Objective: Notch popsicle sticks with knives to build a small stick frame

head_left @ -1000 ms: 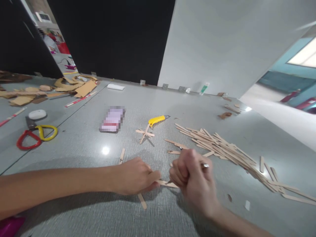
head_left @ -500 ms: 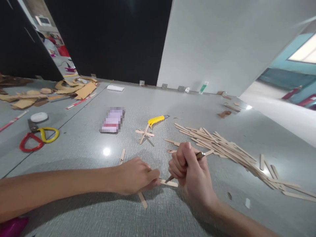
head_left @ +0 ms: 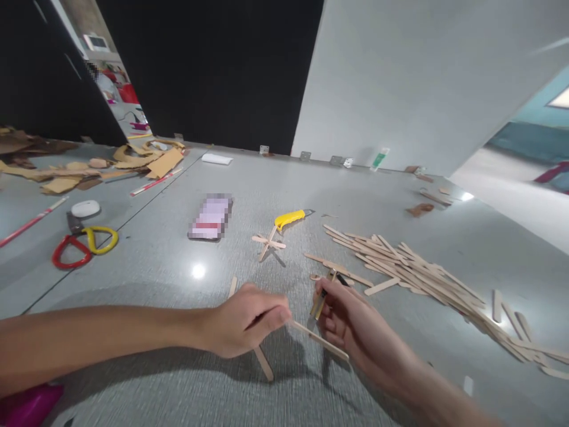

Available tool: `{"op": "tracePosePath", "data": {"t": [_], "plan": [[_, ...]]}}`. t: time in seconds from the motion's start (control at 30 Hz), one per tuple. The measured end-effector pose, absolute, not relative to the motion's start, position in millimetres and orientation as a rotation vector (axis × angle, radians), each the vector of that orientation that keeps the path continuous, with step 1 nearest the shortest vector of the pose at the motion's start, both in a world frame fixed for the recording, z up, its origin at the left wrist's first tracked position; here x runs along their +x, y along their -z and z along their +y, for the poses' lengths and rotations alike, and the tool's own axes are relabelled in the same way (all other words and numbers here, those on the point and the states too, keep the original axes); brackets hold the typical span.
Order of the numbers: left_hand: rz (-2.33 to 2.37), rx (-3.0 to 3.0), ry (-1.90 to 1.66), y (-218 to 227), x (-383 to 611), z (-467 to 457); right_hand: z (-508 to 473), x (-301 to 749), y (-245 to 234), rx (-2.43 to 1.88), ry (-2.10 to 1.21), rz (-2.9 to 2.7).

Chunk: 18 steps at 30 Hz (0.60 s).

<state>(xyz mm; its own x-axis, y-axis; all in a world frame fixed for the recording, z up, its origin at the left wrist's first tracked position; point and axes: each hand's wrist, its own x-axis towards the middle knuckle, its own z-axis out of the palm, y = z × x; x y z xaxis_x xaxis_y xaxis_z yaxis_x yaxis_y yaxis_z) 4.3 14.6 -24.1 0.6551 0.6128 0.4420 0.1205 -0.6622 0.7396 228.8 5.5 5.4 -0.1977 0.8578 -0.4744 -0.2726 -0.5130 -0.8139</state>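
My left hand (head_left: 253, 320) is closed, pinching one end of a wooden craft stick (head_left: 326, 345) that slants down to the right above the table. Another craft stick (head_left: 264, 363) lies on the table beneath this hand, its middle hidden by it. My right hand (head_left: 351, 323) is wrapped around a small knife (head_left: 318, 305) with a brass-coloured and dark handle. The blade points down, close to the held stick; whether they touch I cannot tell. Beyond both hands stands a small crossed-stick piece (head_left: 268, 242), next to a yellow utility knife (head_left: 290, 219).
A pile of craft sticks (head_left: 413, 267) spreads over the right side. Red-and-yellow-handled scissors (head_left: 71, 252), a white mouse-like object (head_left: 86, 209) and a phone (head_left: 211, 217) lie to the left. Cardboard scraps (head_left: 66, 172) fill the back left. A dark panel (head_left: 213, 71) and a grey panel (head_left: 391, 77) rise behind.
My right hand has turned over and lifted the knife off the stick. My left hand has raised the stick's free end from the table. The view has shifted slightly.
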Motion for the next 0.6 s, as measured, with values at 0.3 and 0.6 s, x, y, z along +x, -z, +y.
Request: {"op": "tracePosePath", "data": {"t": [0.3,0.6], "plan": [[0.493,1.917,-0.649,13.9,4.2,11.6,-5.0,247.9,-17.6,-1.083,-1.942,-0.962],[0.459,1.801,-0.296,-7.9,5.9,13.5,-36.0,275.2,-44.5,-0.914,-0.86,-2.285]]}}
